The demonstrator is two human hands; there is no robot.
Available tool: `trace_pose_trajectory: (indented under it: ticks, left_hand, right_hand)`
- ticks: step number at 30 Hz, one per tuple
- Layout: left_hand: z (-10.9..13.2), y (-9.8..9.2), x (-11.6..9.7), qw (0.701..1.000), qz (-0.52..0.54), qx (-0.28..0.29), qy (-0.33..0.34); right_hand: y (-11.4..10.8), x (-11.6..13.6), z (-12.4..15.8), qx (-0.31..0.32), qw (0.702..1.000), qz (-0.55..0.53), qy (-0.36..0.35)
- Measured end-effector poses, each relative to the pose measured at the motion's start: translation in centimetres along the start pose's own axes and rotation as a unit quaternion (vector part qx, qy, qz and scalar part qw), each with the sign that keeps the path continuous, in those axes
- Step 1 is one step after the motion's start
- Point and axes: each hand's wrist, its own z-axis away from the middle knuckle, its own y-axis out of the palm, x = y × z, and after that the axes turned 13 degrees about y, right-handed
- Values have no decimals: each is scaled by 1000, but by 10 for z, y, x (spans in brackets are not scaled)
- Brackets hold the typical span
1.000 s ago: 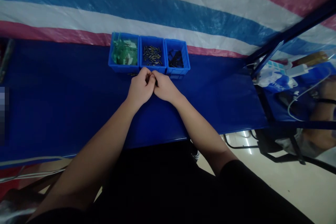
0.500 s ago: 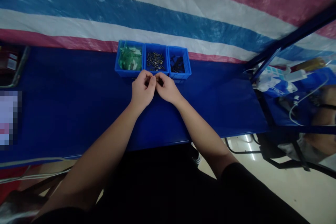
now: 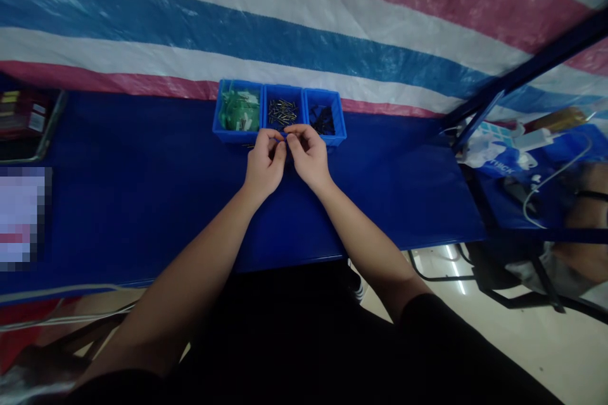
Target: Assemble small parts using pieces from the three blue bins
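Left hand (image 3: 265,163) and right hand (image 3: 310,158) side by side over blue table (image 3: 142,190), knuckles nearly touching. Fingers curled inward on both, thumb and forefinger tips brought together toward the gap between the hands. Pinching something tiny there, a small part (image 3: 285,137) barely visible between the fingertips; too small and dark to tell what kind. Left thumb and forefinger pressed together at its left end, right fingertips (image 3: 295,133) closed in from the right. Remaining fingers of both hands folded under, not spread.

Just beyond the fingertips: row of three blue bins, touching one another. Middle bin (image 3: 284,90) directly ahead of the fingertips, holding a scatter of small metal pins (image 3: 282,112). Left bin (image 3: 223,133) ahead and to the left of the left fingers, filled with green pieces (image 3: 237,111). Right bin (image 3: 338,115) ahead and to the right of the right fingers, holding small black pieces (image 3: 323,120). Right fingertips overlapping the near rim between middle and right bins from this view; contact with the rim cannot be told.

Behind the bins: striped tarp (image 3: 304,25) in blue, white and pink. Far left of the left hand: tray (image 3: 45,133) at table edge, contents unclear. Far right of the right hand, well apart: blue frame post (image 3: 522,63), then a cluttered neighbouring bench with white cable (image 3: 555,168). Forearms bare, black sleeve (image 3: 451,342) on the right arm near the bottom.
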Motion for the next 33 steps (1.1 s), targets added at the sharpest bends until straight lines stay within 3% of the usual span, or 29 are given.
trace_pose_trajectory:
  ticks: [6,11,27,33]
  left_hand:
    - [-1,-1,-8,999,-36,11,-35]
    - [-1,-1,-7,999,-28,21,-27]
    - [-5,-5,-7,994,-105,-1,-26]
    - [-4,-5,-7,994,-102,-14,-44]
  right_hand:
    - [1,3,1,-7,999,-27,42]
    - [1,3,0,-9,996,-73,55]
    - [-6,9,5,-3,995,65,-78]
    - [-7,11,6,7,994,85,-63]
